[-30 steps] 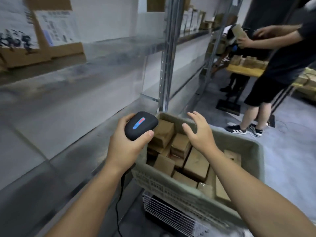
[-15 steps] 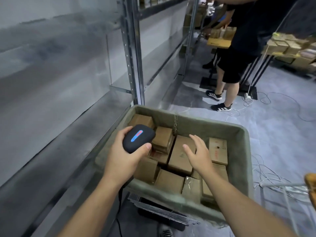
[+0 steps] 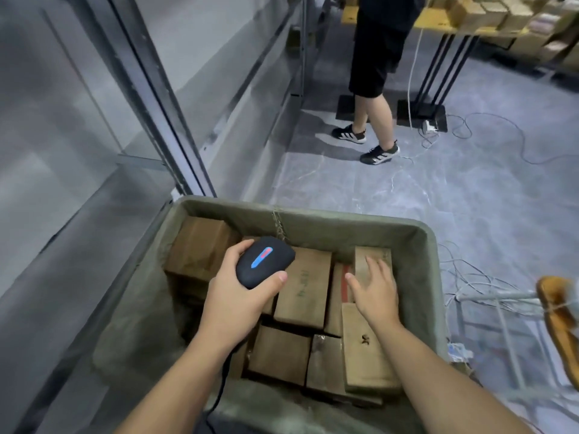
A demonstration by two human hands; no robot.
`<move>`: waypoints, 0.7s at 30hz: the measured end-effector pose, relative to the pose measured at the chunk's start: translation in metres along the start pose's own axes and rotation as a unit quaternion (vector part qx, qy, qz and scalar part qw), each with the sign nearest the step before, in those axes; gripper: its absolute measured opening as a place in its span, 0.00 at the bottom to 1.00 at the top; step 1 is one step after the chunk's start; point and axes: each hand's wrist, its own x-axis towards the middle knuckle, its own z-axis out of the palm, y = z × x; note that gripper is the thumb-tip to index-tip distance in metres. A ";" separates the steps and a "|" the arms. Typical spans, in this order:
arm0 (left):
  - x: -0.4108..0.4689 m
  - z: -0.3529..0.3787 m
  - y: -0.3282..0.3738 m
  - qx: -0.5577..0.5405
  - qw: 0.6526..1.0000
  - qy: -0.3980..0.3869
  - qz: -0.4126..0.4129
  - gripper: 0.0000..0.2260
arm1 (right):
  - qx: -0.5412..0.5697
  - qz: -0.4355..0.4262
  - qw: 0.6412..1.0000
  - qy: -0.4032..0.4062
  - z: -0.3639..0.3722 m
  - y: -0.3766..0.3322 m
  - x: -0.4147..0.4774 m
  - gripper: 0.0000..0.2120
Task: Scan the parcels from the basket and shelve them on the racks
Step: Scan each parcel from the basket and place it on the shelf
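A grey-green basket [image 3: 426, 277] lined with cloth holds several brown cardboard parcels [image 3: 302, 289]. My left hand [image 3: 238, 302] grips a black handheld scanner [image 3: 264, 266] with a red and blue strip, held over the left parcels; its cable hangs down from it. My right hand [image 3: 374, 291] reaches into the basket with fingers spread, resting on a parcel with a red stripe [image 3: 369, 261] at the back right. The metal rack [image 3: 94, 151] stands along the left, its shelves bare in this view.
Another person in black shorts [image 3: 376, 73] stands ahead by a yellow table [image 3: 438, 23] stacked with boxes. White cables [image 3: 470, 136] trail over the grey floor on the right. A wire frame with an orange part [image 3: 557, 308] sits at the right edge.
The view has tilted down onto the basket. My right hand has moved to the right and down onto the back-right parcel. My left hand keeps hold of the scanner.
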 end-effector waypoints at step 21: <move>0.026 -0.002 -0.034 -0.028 0.995 -0.004 -0.094 0.25 | -0.138 0.148 0.979 -0.038 0.027 0.006 0.031 0.34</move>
